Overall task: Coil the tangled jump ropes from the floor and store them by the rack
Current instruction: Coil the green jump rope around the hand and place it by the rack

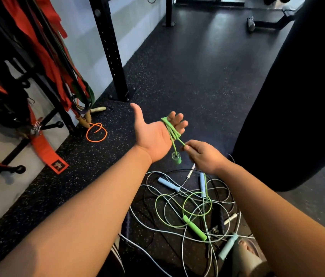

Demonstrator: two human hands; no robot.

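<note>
Green rope going round the left hand

The left hand (155,136) is lying open, palm up and fingers straight, serving as a spool so the green rope (172,130) loops evenly, and one handle (176,157) is dangling below. At five o'clock of the palm the right hand (205,156) is pinching the rope, holding it taut for feeding. The rest is trailing into the tangle (169,184) on the floor at six o'clock. The rack post (109,47) is standing at eleven o'clock.

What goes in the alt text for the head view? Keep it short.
A green jump rope is looped around the person's open left hand while the right hand pinches its cord. More tangled ropes lie on the gym floor.
</note>
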